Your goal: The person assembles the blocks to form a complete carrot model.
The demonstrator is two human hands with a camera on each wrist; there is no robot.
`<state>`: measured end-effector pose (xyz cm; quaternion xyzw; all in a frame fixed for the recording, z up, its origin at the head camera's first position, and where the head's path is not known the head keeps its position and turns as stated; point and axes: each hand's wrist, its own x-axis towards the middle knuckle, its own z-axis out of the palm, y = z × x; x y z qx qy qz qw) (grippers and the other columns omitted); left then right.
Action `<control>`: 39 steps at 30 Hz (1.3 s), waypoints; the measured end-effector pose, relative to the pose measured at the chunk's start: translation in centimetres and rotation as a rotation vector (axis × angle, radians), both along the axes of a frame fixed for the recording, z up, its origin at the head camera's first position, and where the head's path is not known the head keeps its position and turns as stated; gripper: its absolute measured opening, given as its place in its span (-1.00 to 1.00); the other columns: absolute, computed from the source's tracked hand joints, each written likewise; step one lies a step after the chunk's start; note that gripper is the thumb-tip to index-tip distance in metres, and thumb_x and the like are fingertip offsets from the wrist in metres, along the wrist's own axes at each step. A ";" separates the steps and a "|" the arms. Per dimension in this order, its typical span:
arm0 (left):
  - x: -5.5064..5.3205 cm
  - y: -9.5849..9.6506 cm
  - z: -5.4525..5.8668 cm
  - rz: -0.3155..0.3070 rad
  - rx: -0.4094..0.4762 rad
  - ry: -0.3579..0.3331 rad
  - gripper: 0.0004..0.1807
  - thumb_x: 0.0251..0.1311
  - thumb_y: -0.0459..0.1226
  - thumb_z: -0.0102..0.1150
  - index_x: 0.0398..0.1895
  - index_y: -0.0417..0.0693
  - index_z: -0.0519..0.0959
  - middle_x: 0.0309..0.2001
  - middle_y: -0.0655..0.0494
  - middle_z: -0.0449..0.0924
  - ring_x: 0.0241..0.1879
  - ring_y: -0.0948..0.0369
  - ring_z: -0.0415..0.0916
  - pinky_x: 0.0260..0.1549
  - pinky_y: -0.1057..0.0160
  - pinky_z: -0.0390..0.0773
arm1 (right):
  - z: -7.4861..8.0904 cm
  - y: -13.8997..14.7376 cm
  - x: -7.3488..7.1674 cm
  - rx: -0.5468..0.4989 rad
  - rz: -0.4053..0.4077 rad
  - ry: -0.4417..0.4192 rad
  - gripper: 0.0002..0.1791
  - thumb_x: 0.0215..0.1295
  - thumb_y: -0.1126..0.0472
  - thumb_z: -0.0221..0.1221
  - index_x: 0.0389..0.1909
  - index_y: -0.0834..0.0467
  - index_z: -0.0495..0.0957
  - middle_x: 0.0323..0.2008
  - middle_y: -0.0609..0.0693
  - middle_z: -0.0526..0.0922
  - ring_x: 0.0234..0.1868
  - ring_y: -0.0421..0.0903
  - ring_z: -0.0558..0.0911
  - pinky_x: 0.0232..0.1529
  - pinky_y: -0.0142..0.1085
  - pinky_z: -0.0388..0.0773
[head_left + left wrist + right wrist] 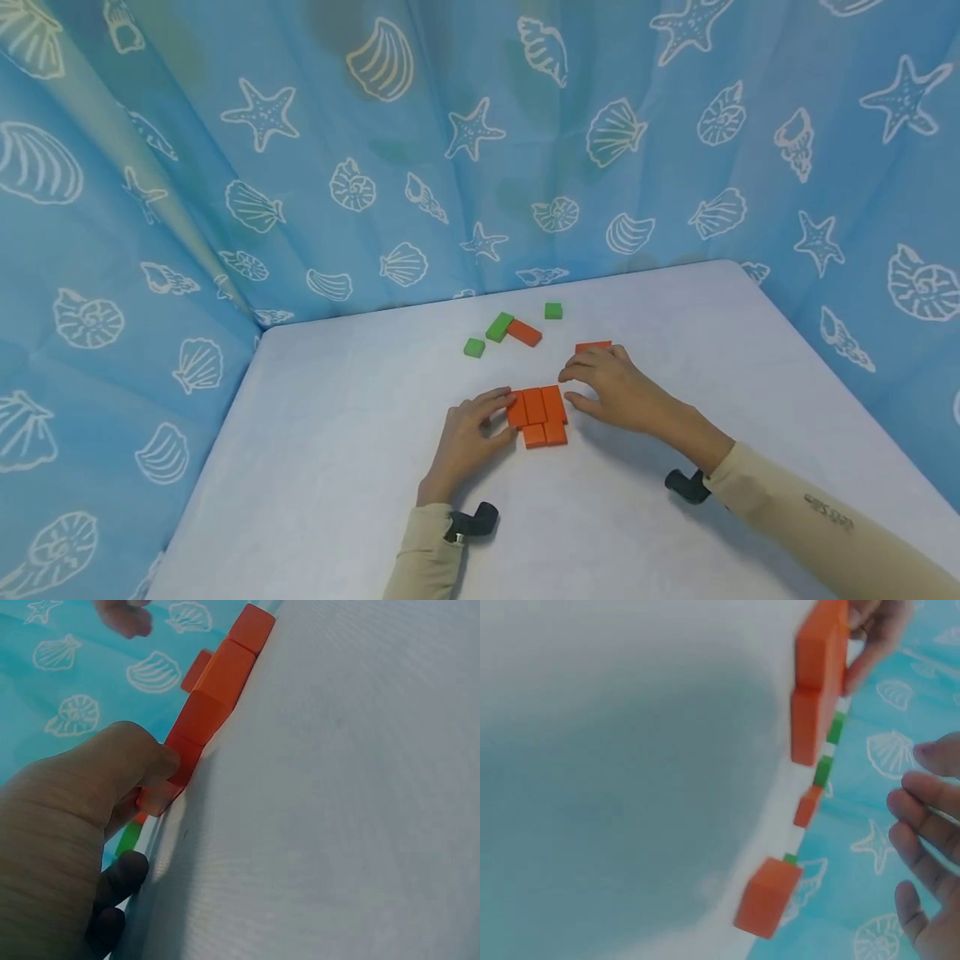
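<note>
Cluster (pixel 535 407) of five orange blocks is being seen flat on the table (pixel 337 467), between the two hands. Three blocks are being lined up in the far row, two in the near row, rows touching. Near row is being placed below the middle and right blocks, so the near end of the left block (pixel 517 413) is being left exposed.

Left hand (pixel 467 437): left block is being pinched, thumb at near end, fingertip at far end. Thumb contact is being shown in the left wrist view too.

Right hand (pixel 626 390): being held over the table with fingers spread, thumb just beside the cluster's right edge. Lone block (pixel 592 345) is being partly covered by its fingers in the head view; a gap between them is being shown in the right wrist view.

Farther back, long green block (pixel 499 327) is being touched by rear orange block (pixel 524 333). It is being flanked by two small greens, one nearer left (pixel 474 347), one farther right (pixel 553 311), both standing apart.

Beige sleeves (pixel 795 508) and black wrist cameras (pixel 477 520) are being worn. Table is being backed by a blue shell-print curtain (pixel 465 192).
</note>
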<state>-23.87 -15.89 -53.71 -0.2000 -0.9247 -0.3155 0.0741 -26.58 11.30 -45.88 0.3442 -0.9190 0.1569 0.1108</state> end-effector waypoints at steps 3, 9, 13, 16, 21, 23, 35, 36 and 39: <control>-0.1 -0.3 0.0 0.001 -0.002 0.023 -0.50 0.23 -0.07 0.28 0.27 0.22 0.58 0.32 0.39 0.45 -0.25 0.32 0.38 -0.09 0.13 0.29 | 0.8 -0.4 -1.3 -0.023 -0.075 0.010 -0.73 0.24 0.13 0.36 -0.08 0.12 0.70 -0.08 0.03 0.67 0.07 0.07 0.52 0.07 0.09 0.33; -0.3 -0.8 -0.1 0.013 -0.008 0.011 -0.49 0.23 -0.05 0.28 0.28 0.26 0.57 0.32 0.44 0.44 -0.25 0.34 0.38 -0.08 0.15 0.29 | 1.6 -1.8 -4.2 -0.031 -0.171 -0.009 -0.72 0.27 0.13 0.32 -0.05 0.16 0.69 -0.05 0.09 0.67 0.05 0.12 0.51 0.06 0.11 0.34; -0.2 -1.0 -0.1 0.012 -0.003 0.005 -0.49 0.23 -0.04 0.29 0.28 0.26 0.57 0.33 0.43 0.44 -0.25 0.33 0.39 -0.09 0.14 0.30 | 1.4 -3.0 -6.0 0.021 -0.195 -0.056 -0.67 0.29 0.09 0.30 0.00 0.16 0.67 -0.01 0.10 0.65 0.07 0.12 0.49 0.10 0.10 0.33; -0.3 -1.0 -0.1 0.002 0.005 0.035 -0.50 0.22 -0.06 0.30 0.27 0.23 0.58 0.32 0.41 0.46 -0.25 0.33 0.40 -0.10 0.14 0.32 | 1.3 -3.8 -7.3 0.063 -0.199 -0.084 -0.66 0.29 0.08 0.30 0.00 0.17 0.67 -0.02 0.10 0.64 0.06 0.13 0.50 0.10 0.11 0.33; -0.4 -0.9 -0.4 -0.012 0.012 0.041 -0.50 0.23 -0.05 0.29 0.27 0.23 0.58 0.31 0.40 0.46 -0.25 0.35 0.41 -0.10 0.16 0.33 | 0.9 -4.5 -9.5 0.099 -0.176 -0.084 -0.63 0.26 0.09 0.34 0.01 0.19 0.67 -0.03 0.10 0.65 0.05 0.15 0.52 0.08 0.12 0.34; -0.3 -0.8 -0.5 -0.015 0.011 0.031 -0.50 0.24 -0.05 0.29 0.27 0.23 0.58 0.32 0.40 0.46 -0.25 0.36 0.41 -0.09 0.15 0.34 | 0.7 -4.8 -10.3 0.112 -0.155 -0.101 -0.61 0.26 0.10 0.34 0.06 0.18 0.65 0.02 0.11 0.64 0.10 0.15 0.50 0.10 0.14 0.32; -0.3 -0.5 -0.4 -0.016 0.008 0.019 -0.51 0.24 -0.04 0.29 0.26 0.24 0.59 0.31 0.42 0.45 -0.24 0.36 0.41 -0.09 0.16 0.33 | 0.0 -6.5 -12.5 0.230 -0.024 -0.229 -0.36 0.31 0.24 0.29 0.41 0.13 0.40 0.32 0.09 0.48 0.38 0.15 0.27 0.32 0.21 0.09; -0.4 -0.5 -0.4 -0.015 0.004 0.025 -0.51 0.24 -0.04 0.28 0.26 0.25 0.59 0.31 0.42 0.45 -0.25 0.37 0.40 -0.10 0.17 0.33 | -0.1 -6.7 -12.6 0.240 -0.024 -0.243 -0.34 0.32 0.24 0.28 0.43 0.14 0.37 0.34 0.11 0.45 0.39 0.16 0.26 0.33 0.21 0.08; -0.5 -0.5 -0.6 -0.018 -0.005 0.042 -0.51 0.23 -0.05 0.29 0.26 0.25 0.59 0.30 0.42 0.46 -0.27 0.38 0.40 -0.12 0.20 0.33 | -0.6 -6.8 -12.9 0.278 -0.037 -0.312 -0.30 0.34 0.23 0.25 0.48 0.11 0.28 0.40 0.14 0.37 0.44 0.18 0.17 0.38 0.20 0.00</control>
